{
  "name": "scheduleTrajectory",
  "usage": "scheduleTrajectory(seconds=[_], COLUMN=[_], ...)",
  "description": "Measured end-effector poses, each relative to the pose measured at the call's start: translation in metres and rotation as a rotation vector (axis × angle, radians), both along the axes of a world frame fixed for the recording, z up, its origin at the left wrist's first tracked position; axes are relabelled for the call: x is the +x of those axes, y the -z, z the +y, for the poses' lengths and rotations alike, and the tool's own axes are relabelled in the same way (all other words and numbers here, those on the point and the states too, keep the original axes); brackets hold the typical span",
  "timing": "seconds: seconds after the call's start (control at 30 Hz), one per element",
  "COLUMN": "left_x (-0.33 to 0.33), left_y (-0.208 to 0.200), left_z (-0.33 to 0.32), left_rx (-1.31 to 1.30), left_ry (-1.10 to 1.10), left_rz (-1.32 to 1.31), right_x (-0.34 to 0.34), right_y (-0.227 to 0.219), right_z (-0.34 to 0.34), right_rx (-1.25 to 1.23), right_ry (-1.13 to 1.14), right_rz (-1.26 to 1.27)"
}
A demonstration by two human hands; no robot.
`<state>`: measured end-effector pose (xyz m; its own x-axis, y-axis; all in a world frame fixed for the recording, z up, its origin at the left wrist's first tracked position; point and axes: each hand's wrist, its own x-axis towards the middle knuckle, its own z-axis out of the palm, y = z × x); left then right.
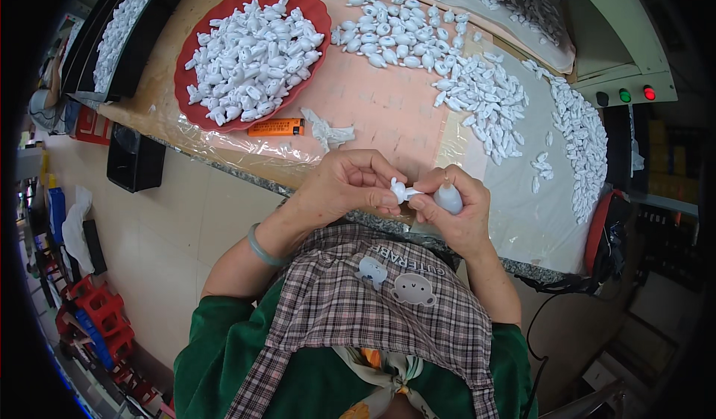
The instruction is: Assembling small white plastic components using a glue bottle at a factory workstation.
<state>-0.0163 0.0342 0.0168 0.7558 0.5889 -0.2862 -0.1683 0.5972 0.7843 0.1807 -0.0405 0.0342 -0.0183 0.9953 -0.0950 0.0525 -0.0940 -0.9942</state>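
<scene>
Just past the table's front edge, my left hand (344,182) pinches a small white plastic figure piece (397,188) between thumb and fingertips. My right hand (471,216) is closed round a small translucent squeeze bottle (447,198) with a narrow tip. Its thumb and forefinger also pinch a thin white part (412,192) that meets the figure piece. Whether the two parts are joined is hard to make out. Beyond my left hand stands a red scalloped bowl (183,83), heaped with similar white figures (257,57).
Loose round white pieces (395,35) and slimmer ones (488,105) cover the table's far side and right. An orange box (276,127) and crumpled tissue (328,131) lie before the bowl. A machine with lit buttons (625,95) stands at right, a black tray (130,68) at left.
</scene>
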Motion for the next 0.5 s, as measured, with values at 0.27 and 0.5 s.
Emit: scheduleTrajectory(seconds=[0.27, 0.5], left_x=[-0.0042, -0.0054], left_y=[-0.0014, -0.0083], left_z=[-0.0065, -0.0092], left_rx=[0.248, 0.355], left_ry=[0.044, 0.066], left_rz=[0.007, 0.021], right_x=[-0.0009, -0.0013], right_y=[0.0069, 0.0025], right_z=[-0.0031, -0.0107], right_rx=[0.537, 0.571], right_ry=[-0.111, -0.098], right_rz=[-0.200, -0.242])
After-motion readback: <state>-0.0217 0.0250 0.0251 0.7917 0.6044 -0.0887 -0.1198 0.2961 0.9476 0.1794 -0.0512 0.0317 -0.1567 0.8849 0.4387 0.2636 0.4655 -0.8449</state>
